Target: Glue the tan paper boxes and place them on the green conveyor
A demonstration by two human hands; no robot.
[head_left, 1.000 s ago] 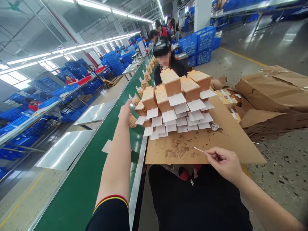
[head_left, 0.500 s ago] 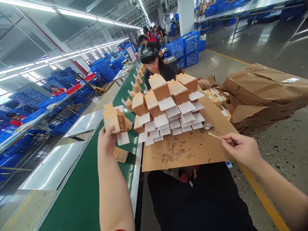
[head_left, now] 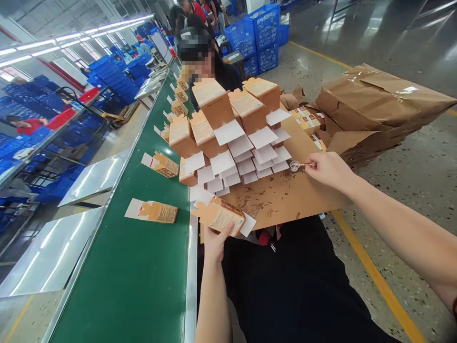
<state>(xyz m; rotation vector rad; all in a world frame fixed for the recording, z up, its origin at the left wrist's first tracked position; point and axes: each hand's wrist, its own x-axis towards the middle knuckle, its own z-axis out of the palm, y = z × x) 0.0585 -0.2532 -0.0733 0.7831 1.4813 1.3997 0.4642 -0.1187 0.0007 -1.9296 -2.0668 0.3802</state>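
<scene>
My left hand [head_left: 217, 242] is closed on a small tan carton [head_left: 222, 215] with its end flaps open, tilted over the near left corner of the cardboard sheet [head_left: 300, 200]. In my right hand [head_left: 330, 169] a thin stick [head_left: 303, 165] is pinched, its far end at a small clear round dish [head_left: 294, 166]. Whether the tip is inside the dish is too small to tell. Just beyond my left hand stands a stack of similar cartons [head_left: 212, 97], their white flaps [head_left: 223, 164] hanging toward me.
On the left runs a green conveyor belt [head_left: 143, 267] with open-flapped cartons lying along it, one carton [head_left: 162, 212] close by. Past the stack sits a co-worker [head_left: 228, 78]. Brown paper bundles [head_left: 371, 109] lie at the right, and blue crates [head_left: 264, 33] stand behind.
My left hand has brought the carton from above the belt rightward and down toward my lap. My right hand has moved left and forward, taking the stick to the clear dish. The view has tilted down.
</scene>
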